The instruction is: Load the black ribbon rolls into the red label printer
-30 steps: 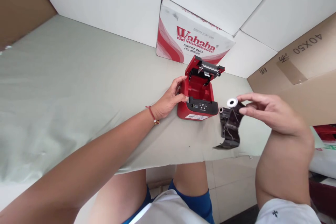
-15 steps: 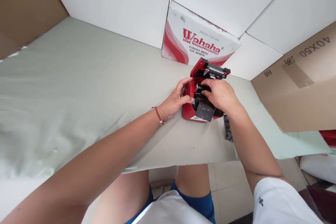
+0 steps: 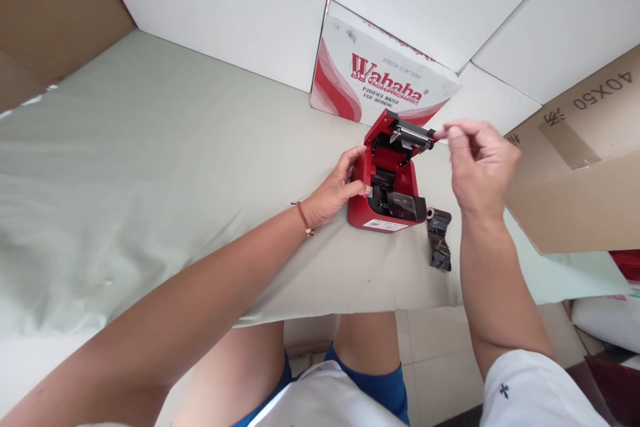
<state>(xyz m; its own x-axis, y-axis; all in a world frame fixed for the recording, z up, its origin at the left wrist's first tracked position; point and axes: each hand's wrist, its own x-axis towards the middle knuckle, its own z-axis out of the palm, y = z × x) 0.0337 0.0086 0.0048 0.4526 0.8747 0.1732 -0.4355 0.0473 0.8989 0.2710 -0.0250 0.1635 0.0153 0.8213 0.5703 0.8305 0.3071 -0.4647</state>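
A red label printer point(image 3: 361, 215) stands on the cloth-covered table with its lid point(image 3: 380, 125) raised. Inside it are a shiny black ribbon point(image 3: 383, 178) and a dark translucent flap point(image 3: 401, 204). My left hand point(image 3: 336, 190) grips the printer's left wall, thumb at the front and fingers behind. At the lid's right corner is my right hand point(image 3: 483, 163), slightly blurred, with its fingers bent and a fingertip at the red edge. A crumpled black ribbon on a small core point(image 3: 439, 240) lies right of the printer.
A Wahaha water carton point(image 3: 385, 77) stands close behind the printer, among white boxes point(image 3: 215, 7). A brown carton point(image 3: 580, 167) borders the table on the right, another brown surface point(image 3: 55, 13) the far left. The table's front edge runs just above my legs.
My right hand has come out of the printer's inside and moved up and right to the lid's corner. The ribbon inside is now uncovered. My left hand stays in place.
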